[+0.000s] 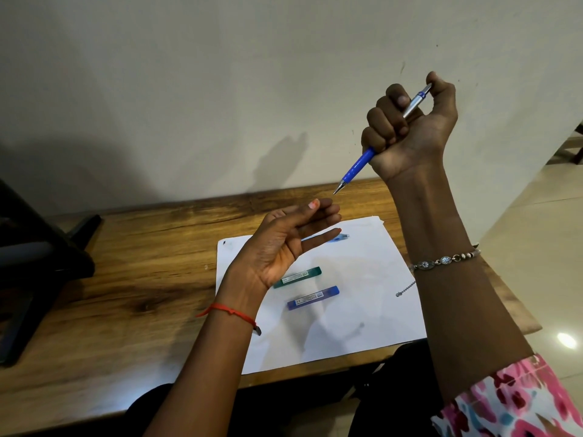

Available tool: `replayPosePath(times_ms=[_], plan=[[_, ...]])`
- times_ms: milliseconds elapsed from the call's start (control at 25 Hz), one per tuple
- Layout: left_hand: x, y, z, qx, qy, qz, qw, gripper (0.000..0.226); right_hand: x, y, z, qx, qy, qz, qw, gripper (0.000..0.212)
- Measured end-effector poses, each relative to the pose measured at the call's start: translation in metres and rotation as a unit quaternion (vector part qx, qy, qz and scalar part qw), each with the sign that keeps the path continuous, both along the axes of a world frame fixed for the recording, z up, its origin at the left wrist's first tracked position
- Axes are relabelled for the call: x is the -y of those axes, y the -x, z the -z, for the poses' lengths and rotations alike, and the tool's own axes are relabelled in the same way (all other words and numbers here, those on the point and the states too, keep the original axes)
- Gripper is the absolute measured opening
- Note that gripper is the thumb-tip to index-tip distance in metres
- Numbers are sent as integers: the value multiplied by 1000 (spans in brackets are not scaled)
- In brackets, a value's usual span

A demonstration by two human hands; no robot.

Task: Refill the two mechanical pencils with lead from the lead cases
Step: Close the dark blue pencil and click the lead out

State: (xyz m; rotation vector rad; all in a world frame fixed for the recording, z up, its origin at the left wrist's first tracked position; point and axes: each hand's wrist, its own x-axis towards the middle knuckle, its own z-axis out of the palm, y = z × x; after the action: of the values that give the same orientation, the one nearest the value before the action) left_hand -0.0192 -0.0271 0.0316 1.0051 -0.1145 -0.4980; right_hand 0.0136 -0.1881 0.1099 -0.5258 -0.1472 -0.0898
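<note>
A person sits at a wooden table [126,279] with a warm brown, strongly grained top, pushed against a plain off-white wall [220,74]. Pale glossy floor tiles [536,247] show on the right, and a dark, black object [31,263] (what it is cannot be told) stands at the table's left end.

The right hand [410,127] is raised in front of the wall. Its fingers are curled tight around a blue mechanical pencil with a silver upper barrel [356,167], the thumb sitting on the cap. The metal tip slants down and left, just above the left hand [293,234], which hovers palm up with its fingers loosely extended and the thumb against the forefinger.

A white sheet of paper [347,310] lies on the table. On it rest a slim green lead case [298,276] and, just nearer the person, a slim blue lead case [313,298]. A pale blue second pencil [339,237] lies farther back, mostly hidden behind the left fingers.
</note>
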Motion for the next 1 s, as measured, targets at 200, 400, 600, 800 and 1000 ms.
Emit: replayPosePath(times_ms=[200,400,600,800,1000], plan=[[0,1,0,-1,3,1,1000,27,2,0,2,0,-5,5,1000,55],[0,0,0,8,-7,8,1000,21,2,1,2,-3,6,8,1000,55],[-1,-1,1,8,-3,10,1000,21,1,1,3,-2,-6,5,1000,56],[-2,-1,1,11,-5,15,1000,21,0,3,1,-6,19,13,1000,56],[-1,-2,3,3,-22,17,1000,19,-6,10,-8,-8,122,32,992,53]])
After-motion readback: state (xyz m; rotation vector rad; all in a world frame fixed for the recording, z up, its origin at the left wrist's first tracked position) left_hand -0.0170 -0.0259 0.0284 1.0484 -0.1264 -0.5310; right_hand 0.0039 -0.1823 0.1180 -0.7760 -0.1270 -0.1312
